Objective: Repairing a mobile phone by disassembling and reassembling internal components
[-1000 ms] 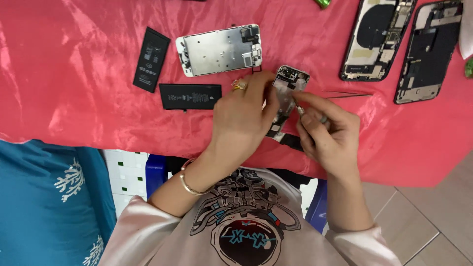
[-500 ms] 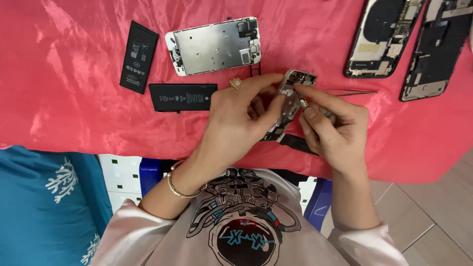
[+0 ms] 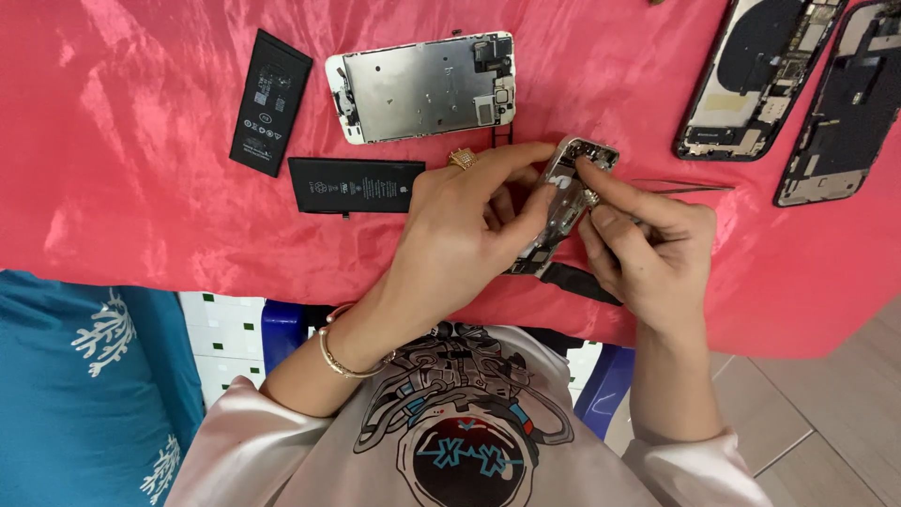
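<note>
Two hands are meeting over a red cloth [image 3: 141, 141]. Left hand [image 3: 460, 235] is clamping the phone frame [image 3: 563, 202] from its left side; right hand [image 3: 648, 249] is pinching the frame's upper end from the right. The frame's long axis is running diagonally, upper end tilting away from both wrists.

Both hands' fingers [image 3: 540, 202] grip a phone frame [image 3: 572, 188] (above red cloth [image 3: 141, 207]).

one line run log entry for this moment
left hand: holds phone part | right hand: fingers on same part | nearby: tweezers, two batteries
</note>
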